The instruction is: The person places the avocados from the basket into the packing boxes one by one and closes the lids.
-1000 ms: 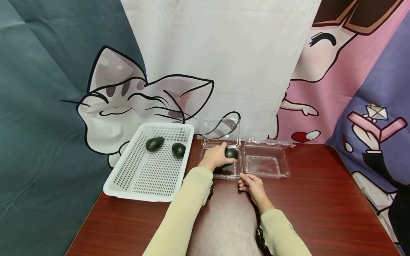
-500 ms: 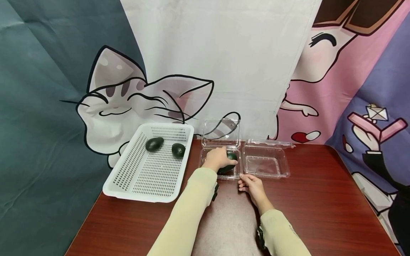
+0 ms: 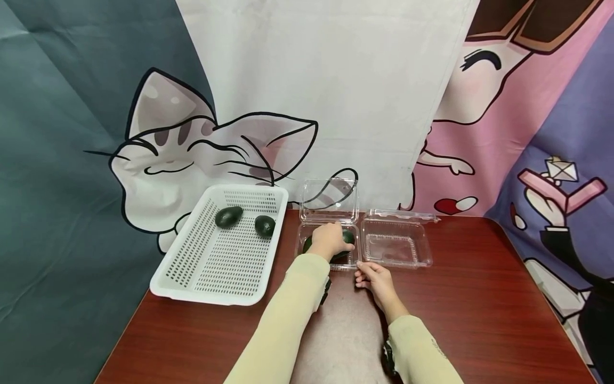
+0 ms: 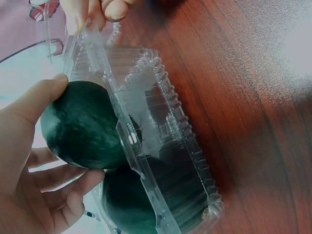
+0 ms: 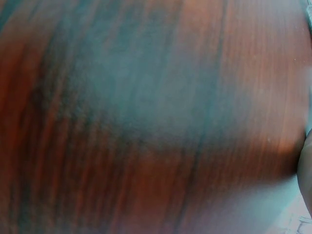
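My left hand (image 3: 329, 241) is inside an open clear plastic clamshell box (image 3: 336, 266). It grips a dark green avocado (image 4: 85, 124), thumb on one side and fingers curled under the other. A second avocado (image 4: 129, 202) lies beside the held one in the same box, partly hidden by the left hand in the head view. At the box's front right corner, my right hand (image 3: 376, 280) pinches the rim between thumb and fingertips. The right wrist view shows mostly blurred tabletop, with a bit of the right hand (image 5: 306, 173) at its edge.
Left of the box stands a white perforated basket (image 3: 206, 296) with two avocados (image 3: 228, 217) in it. A second clear clamshell (image 3: 422, 262), lid raised, sits right beside the first. Behind the reddish wooden table (image 3: 479, 298) hangs a printed curtain (image 3: 336, 80).
The left hand has come slightly nearer with its avocado, lower into the box. The other avocado in the box now shows left of the hand. The right hand keeps its pinch.
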Action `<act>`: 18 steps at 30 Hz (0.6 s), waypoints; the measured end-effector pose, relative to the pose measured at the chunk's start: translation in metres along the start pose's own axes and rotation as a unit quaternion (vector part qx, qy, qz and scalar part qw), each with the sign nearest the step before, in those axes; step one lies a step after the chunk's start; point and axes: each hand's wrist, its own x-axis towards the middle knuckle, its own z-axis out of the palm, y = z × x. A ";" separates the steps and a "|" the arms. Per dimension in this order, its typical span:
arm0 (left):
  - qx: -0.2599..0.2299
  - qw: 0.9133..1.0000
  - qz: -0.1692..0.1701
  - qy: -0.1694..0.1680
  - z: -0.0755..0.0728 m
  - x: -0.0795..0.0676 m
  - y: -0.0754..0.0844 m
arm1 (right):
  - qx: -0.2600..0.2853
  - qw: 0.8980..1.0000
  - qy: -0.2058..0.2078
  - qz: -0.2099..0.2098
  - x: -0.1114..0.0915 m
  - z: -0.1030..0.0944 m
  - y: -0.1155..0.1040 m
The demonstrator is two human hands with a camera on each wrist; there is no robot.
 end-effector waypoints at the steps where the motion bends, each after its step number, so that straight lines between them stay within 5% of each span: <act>1: -0.001 1.000 0.001 -0.003 0.001 0.000 0.000 | -0.001 1.000 0.000 -0.001 0.000 0.000 0.000; 18: 0.029 0.999 0.009 -0.017 0.005 -0.002 0.002 | -0.001 1.000 -0.007 0.003 -0.001 0.000 -0.002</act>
